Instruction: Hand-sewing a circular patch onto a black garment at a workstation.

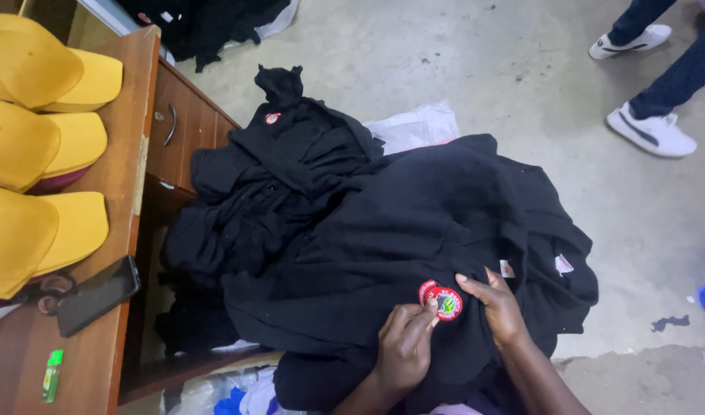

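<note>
A heap of black garments (352, 223) lies in front of me beside a wooden desk. On the top garment sits a round red badge (447, 303) with a green middle, overlapping a second red badge (426, 290) at its left. My left hand (405, 346) pinches the edge of the round badge with fingertips. My right hand (497, 303) rests flat on the black cloth just right of the badge, fingers touching its rim. Another small red badge (272, 118) shows on a garment at the top of the heap.
The wooden desk (129, 154) at left holds yellow caps (41, 146), a black phone (97, 295) and a green lighter (53, 375). A person's legs in white shoes (649, 131) stand on the concrete floor at upper right. White plastic bags (418, 127) lie under the heap.
</note>
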